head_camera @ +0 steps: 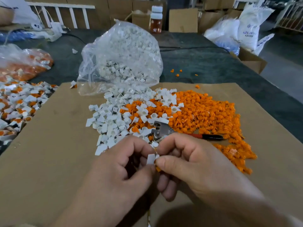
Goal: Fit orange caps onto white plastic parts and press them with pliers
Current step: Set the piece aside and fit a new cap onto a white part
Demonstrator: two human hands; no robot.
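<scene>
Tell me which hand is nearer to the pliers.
Right. The right hand is just nearer the person than the pliers; the left hand is further left and back.

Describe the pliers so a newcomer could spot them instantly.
On the brown cardboard sheet, find where the white parts meet the orange caps. The pliers lie on that seam, at the near edge. Only metal item there, with a red-and-black handle pointing right.

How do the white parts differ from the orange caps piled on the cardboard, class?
The white parts are white; the orange caps orange. The white parts lie left, spilling from the clear bag; the orange caps lie right, unbagged. Each white part looks bigger than an orange cap. Both lie loose on the cardboard sheet, mixing near the pliers.
</scene>
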